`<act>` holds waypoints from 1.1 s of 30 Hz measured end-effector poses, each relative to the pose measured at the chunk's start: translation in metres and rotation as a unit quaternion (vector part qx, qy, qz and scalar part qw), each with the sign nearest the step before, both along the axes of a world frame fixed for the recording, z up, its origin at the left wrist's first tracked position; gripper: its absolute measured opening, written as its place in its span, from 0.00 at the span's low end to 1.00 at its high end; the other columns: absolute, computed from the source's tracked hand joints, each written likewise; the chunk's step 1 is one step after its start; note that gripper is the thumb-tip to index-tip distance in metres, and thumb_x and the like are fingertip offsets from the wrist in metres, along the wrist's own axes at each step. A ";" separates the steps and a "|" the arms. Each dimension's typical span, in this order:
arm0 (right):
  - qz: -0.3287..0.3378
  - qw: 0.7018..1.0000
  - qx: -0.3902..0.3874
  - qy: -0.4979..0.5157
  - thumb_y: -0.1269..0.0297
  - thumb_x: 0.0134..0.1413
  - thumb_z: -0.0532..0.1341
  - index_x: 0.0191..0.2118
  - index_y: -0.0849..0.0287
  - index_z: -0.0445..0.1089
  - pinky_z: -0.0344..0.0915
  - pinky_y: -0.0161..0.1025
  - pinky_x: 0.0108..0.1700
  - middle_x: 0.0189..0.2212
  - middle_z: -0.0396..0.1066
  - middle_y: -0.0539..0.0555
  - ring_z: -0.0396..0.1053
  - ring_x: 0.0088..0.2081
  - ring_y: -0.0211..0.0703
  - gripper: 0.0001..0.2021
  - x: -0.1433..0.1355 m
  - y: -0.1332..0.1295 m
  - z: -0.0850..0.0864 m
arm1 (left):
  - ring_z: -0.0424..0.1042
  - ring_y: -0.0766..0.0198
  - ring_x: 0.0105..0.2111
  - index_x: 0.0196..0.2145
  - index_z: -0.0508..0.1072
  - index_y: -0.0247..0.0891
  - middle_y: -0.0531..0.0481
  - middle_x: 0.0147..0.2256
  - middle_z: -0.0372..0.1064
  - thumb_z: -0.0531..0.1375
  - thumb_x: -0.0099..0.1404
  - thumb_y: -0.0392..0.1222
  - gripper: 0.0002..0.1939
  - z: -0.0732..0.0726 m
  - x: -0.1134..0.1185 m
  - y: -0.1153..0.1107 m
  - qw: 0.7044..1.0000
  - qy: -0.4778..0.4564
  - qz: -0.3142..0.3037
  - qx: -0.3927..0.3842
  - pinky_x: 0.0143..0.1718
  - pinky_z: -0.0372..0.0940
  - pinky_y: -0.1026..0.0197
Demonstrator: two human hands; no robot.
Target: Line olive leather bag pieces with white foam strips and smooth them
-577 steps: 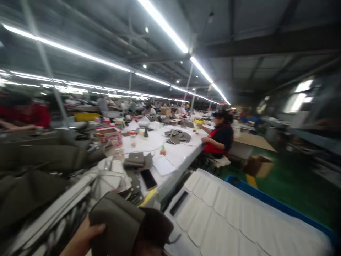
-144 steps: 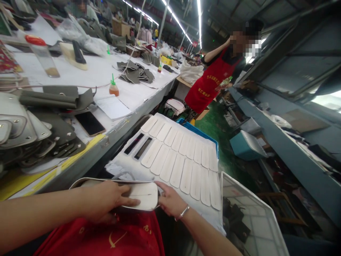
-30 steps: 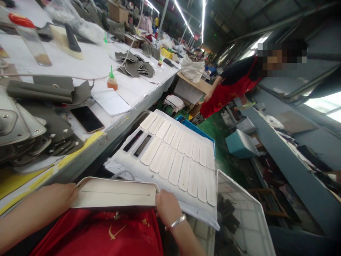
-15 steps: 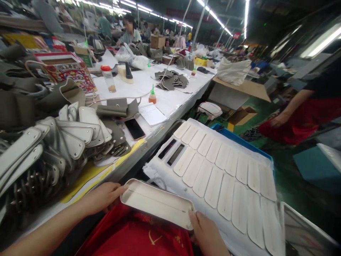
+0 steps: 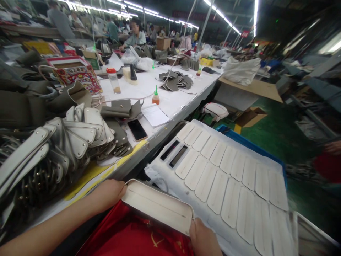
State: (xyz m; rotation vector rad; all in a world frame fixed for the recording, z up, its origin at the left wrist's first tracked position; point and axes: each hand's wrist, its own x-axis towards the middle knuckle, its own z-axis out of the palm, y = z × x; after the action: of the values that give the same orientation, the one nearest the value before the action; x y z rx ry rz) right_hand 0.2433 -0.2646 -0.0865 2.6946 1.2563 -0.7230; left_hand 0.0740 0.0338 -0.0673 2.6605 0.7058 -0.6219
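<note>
A cream tray-like piece point(image 5: 160, 206) with raised edges and rounded corners is held level over a red apron point(image 5: 133, 231). My left hand point(image 5: 113, 193) grips its left end, and my right hand point(image 5: 204, 236) has hold of the right end. The fingers of both hands are partly hidden behind the rim. Just right of the piece, flat cream panels point(image 5: 233, 202) lie in two rows on a white-covered board point(image 5: 157, 167), with two dark slots near its left edge.
On the white table point(image 5: 135, 92) are a phone point(image 5: 137, 129), a notepad point(image 5: 155, 114), a glue bottle point(image 5: 156, 97), a red-capped jar point(image 5: 113, 81) and grey leather pieces point(image 5: 177, 81). Stacked pale straps point(image 5: 77, 142) lie at left. A blue crate edge point(image 5: 250, 145) borders the board.
The view has shifted slightly, so the table and board sit a little differently. Both hands still hold the cream piece. The person at the right has mostly left the view.
</note>
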 end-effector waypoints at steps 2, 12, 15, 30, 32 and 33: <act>-0.004 1.000 0.010 0.000 0.78 0.59 0.45 0.35 0.65 0.68 0.59 0.34 0.25 0.27 0.70 0.60 0.73 0.29 0.43 0.15 0.000 -0.002 -0.003 | 0.72 0.47 0.34 0.31 0.71 0.32 0.33 0.32 0.72 0.40 0.66 0.42 0.22 0.001 0.001 0.001 1.000 -0.006 0.000 -0.013 0.38 0.63 0.48; -0.090 0.994 0.020 0.054 0.71 0.64 0.40 0.34 0.62 0.68 0.63 0.40 0.33 0.29 0.73 0.60 0.74 0.34 0.49 0.19 0.001 0.003 0.012 | 0.71 0.62 0.24 0.31 0.66 0.37 0.48 0.26 0.70 0.31 0.67 0.59 0.32 0.011 -0.007 0.009 0.970 -0.014 0.091 -0.225 0.22 0.64 0.65; -0.111 0.993 0.002 0.047 0.67 0.65 0.43 0.33 0.61 0.68 0.63 0.41 0.33 0.29 0.74 0.60 0.74 0.34 0.50 0.17 0.000 0.006 0.016 | 0.72 0.57 0.30 0.31 0.68 0.37 0.44 0.30 0.72 0.37 0.68 0.53 0.27 0.009 -0.006 0.004 0.994 -0.019 0.031 -0.100 0.31 0.66 0.59; 0.106 0.993 -0.036 -0.048 0.85 0.51 0.49 0.39 0.66 0.71 0.67 0.42 0.31 0.34 0.72 0.64 0.73 0.33 0.52 0.17 -0.001 0.004 0.017 | 0.71 0.52 0.34 0.31 0.72 0.33 0.37 0.33 0.73 0.40 0.66 0.46 0.24 0.005 0.007 0.010 0.996 -0.020 -0.038 -0.075 0.38 0.63 0.53; 0.088 0.995 -0.021 -0.039 0.84 0.53 0.48 0.39 0.66 0.71 0.67 0.41 0.33 0.34 0.72 0.64 0.73 0.33 0.51 0.17 0.000 0.004 0.018 | 0.71 0.54 0.34 0.30 0.71 0.33 0.38 0.33 0.72 0.41 0.65 0.47 0.23 0.005 0.006 0.014 0.994 -0.028 -0.029 -0.104 0.38 0.63 0.55; 0.070 0.997 -0.017 -0.030 0.84 0.54 0.47 0.38 0.66 0.71 0.66 0.41 0.34 0.34 0.72 0.63 0.73 0.34 0.50 0.17 -0.001 0.004 0.018 | 0.70 0.56 0.33 0.30 0.71 0.34 0.40 0.33 0.72 0.41 0.65 0.48 0.23 0.004 0.005 0.016 0.992 -0.032 -0.022 -0.123 0.37 0.63 0.56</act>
State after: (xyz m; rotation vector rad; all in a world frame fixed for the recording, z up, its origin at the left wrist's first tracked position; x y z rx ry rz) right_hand 0.2426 -0.2604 -0.0680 2.5496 1.3876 -0.6354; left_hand 0.0791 0.0494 -0.0634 2.4608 0.5158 -0.5909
